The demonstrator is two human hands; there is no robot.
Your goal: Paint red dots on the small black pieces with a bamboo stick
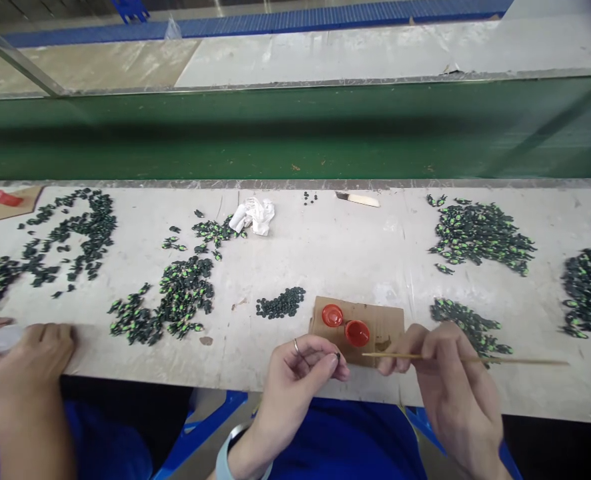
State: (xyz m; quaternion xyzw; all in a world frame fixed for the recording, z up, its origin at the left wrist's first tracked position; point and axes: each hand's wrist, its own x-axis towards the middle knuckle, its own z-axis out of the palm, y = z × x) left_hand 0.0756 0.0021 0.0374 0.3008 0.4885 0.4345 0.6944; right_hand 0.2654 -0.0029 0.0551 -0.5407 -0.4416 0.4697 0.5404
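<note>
My left hand (300, 377) pinches a tiny dark piece (337, 356) between thumb and fingers; its exact kind is too small to tell. A thin wooden stick (520, 361) lies across the fingers of my right hand (445, 373), closed round it, with its tip pointing left toward my left hand. Between and just beyond my hands sits a cardboard piece (390, 320), bearing a small red pot (357, 333) with red liquid in it and a red lid (332, 315) beside it. Small dark round pieces (280, 303) lie in a heap left of the cardboard.
Dark-and-green small pieces lie in piles at right (480, 233), beside my right hand (465, 323) and at left (185, 293). Crumpled white tissue (258, 215) and a knife-like tool (358, 199) lie farther back. A co-worker's hands (30, 353) are at far left. A green wall (295, 133) runs behind.
</note>
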